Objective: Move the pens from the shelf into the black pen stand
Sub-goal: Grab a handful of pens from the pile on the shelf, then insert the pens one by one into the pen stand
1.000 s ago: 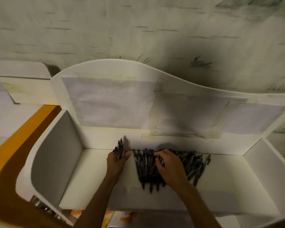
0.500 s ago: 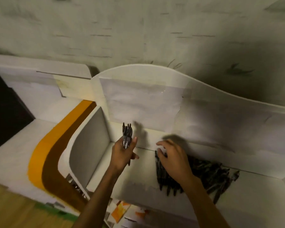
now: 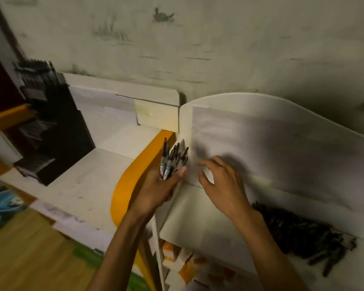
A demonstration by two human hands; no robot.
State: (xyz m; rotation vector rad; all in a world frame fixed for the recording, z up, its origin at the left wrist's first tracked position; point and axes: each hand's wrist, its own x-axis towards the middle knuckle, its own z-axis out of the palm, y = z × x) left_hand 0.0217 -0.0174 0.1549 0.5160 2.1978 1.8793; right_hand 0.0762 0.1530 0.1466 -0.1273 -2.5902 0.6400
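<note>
Nearest us lies a wood floor point(image 3: 25, 255); above it a white worktop point(image 3: 76, 185) with an orange band point(image 3: 132, 175). On the shelf point(image 3: 198, 223) at right we see loose pens point(image 3: 298, 234). Our left hand point(image 3: 158, 190) grips a pen bundle point(image 3: 172, 160) upright; our right hand point(image 3: 223, 181) hovers empty, fingers spread. The black stand point(image 3: 51, 131) sits far left against the wall point(image 3: 219, 38).

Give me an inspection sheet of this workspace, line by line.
Surface: white shelf with raised back and side panels.
Job's things: pile of pens lies on the shelf; bundle of pens is in the left hand; black pen stand on the lower surface to the left, partly filled.
Clutter: orange-and-white items below the shelf, blurred.
Grippers: left hand grips the bundle; right hand open, empty.
Cables: nothing seen.
Surroundings: patterned wall, wooden floor.
</note>
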